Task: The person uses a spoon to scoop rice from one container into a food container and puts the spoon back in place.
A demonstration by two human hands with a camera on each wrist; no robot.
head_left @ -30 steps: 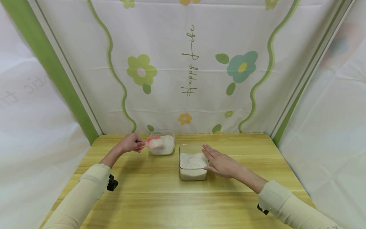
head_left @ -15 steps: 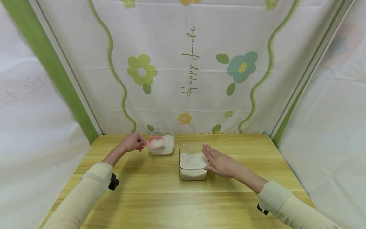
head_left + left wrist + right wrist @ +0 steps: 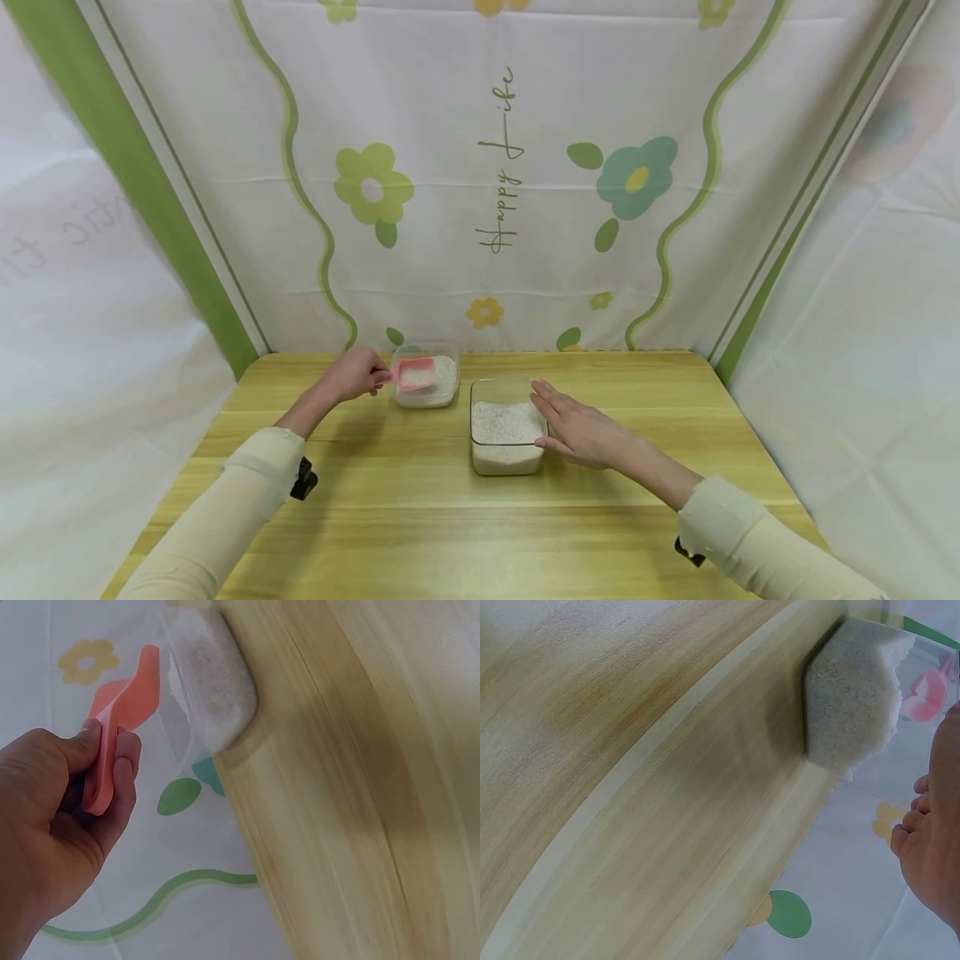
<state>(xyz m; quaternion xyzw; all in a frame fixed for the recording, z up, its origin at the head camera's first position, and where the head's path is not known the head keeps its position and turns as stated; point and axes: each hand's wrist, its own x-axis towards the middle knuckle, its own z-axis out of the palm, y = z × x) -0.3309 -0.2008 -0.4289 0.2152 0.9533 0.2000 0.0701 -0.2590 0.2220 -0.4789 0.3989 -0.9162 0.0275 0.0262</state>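
My left hand [image 3: 356,373] pinches the handle of a pink scoop [image 3: 129,701]. The scoop's bowl is over a small clear plastic container [image 3: 427,403], with some white grains visible in the bowl. White rice-like grains [image 3: 448,379] partly fill that container. To its right and nearer stands a larger clear glass container [image 3: 508,443], about half full of similar pale grains [image 3: 506,422]. My right hand [image 3: 581,427] rests with straight fingers against the right rim of the glass container. In the right wrist view only part of that hand [image 3: 934,832] shows, at the right edge.
Both containers stand on a wooden table [image 3: 450,533], the small one near its back edge. A white curtain [image 3: 442,250] with printed flowers hangs directly behind. White fabric walls [image 3: 892,350] close in both sides.
My left hand has shifted slightly right with the scoop, and the bowl sits farther over the small container. Fewer grains show in the scoop. My right hand has stayed against the glass container.
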